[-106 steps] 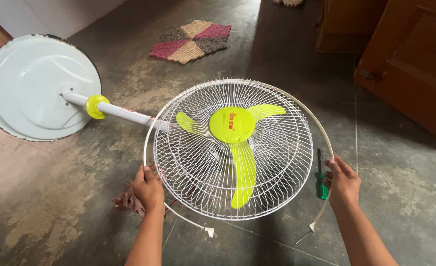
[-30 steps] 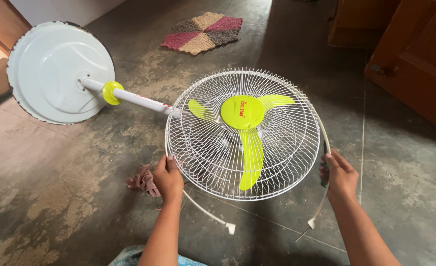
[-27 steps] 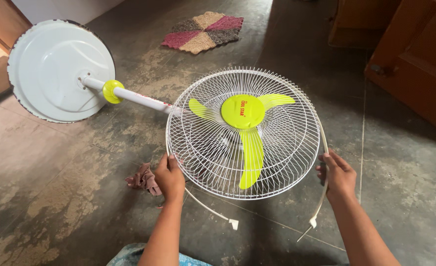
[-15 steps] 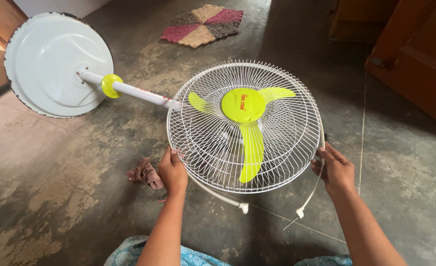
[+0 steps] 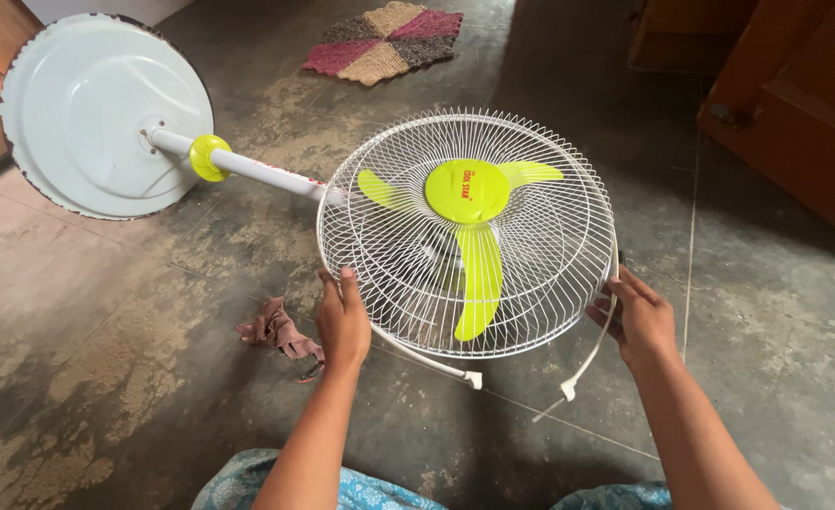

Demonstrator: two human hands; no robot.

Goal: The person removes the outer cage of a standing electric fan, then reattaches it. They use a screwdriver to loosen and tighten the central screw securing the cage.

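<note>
A white pedestal fan lies on the floor, its wire grille (image 5: 531,283) facing up with lime-green blades (image 5: 479,283) and hub behind it. The white pole (image 5: 266,172) runs left to a round white base (image 5: 96,104). My left hand (image 5: 344,321) grips the grille's lower left edge. My right hand (image 5: 636,316) holds the lower right edge, where a white plastic rim band (image 5: 592,364) hangs loose around the grille, its two ends open near the floor.
A crumpled brownish rag (image 5: 280,332) lies on the stone floor left of my left hand. A woven multicoloured mat (image 5: 384,42) sits farther back. Wooden doors or furniture (image 5: 795,104) stand at the right and a wooden edge at far left.
The view has shifted a little. The rim band's loose ends have swung closer together under the grille, and both hands have stayed on the grille's edges.
</note>
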